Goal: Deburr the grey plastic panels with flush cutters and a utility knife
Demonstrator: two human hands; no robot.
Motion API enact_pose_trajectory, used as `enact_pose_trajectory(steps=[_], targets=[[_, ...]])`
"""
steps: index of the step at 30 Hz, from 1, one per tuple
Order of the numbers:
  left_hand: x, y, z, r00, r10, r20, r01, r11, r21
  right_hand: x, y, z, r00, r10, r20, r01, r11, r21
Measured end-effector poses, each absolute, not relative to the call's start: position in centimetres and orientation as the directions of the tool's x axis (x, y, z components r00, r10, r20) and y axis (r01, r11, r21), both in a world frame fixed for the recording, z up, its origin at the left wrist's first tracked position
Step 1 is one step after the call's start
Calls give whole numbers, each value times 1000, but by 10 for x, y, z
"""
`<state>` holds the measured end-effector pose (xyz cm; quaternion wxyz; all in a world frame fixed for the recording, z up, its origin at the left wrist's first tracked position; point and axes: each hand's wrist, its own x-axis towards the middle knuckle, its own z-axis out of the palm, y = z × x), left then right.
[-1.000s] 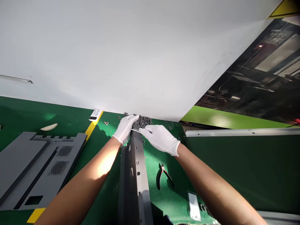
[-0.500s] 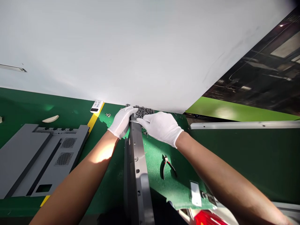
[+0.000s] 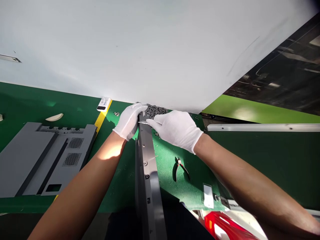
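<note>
My left hand, in a white glove, wraps the top end of a long dark grey panel that lies edge-up on the green mat. My gloved right hand is close beside it, its fingertips pinching a thin silver blade across the panel's end. Just beyond both hands lies a heap of small dark clips, partly hidden by the panel and gloves. Black-handled side cutters with red trim rest on the mat, to the right of the panel.
Two grey perforated panels lie left of my left arm. A large white sheet fills the far side. A white label pack sits on yellow tape. An aluminium rail runs right; a red object lies lower right.
The whole view has shifted upward as my head tilted, bringing the red object further into view. My right hand has moved slightly toward the blade, and both hands remain at the panel's end.
</note>
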<state>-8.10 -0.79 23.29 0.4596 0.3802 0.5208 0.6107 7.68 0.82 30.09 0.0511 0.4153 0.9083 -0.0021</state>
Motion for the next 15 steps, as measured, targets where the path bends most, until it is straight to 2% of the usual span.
enact_pose_trajectory(steps=[6,15], targets=[[-81,-8,231,-273,962,-21,-163,-25,986,79,4,302,-654,749,-109,746,662,75],[-81,-7,231,-267,963,41,-100,-70,992,83,3,303,-631,764,-134,767,641,46]])
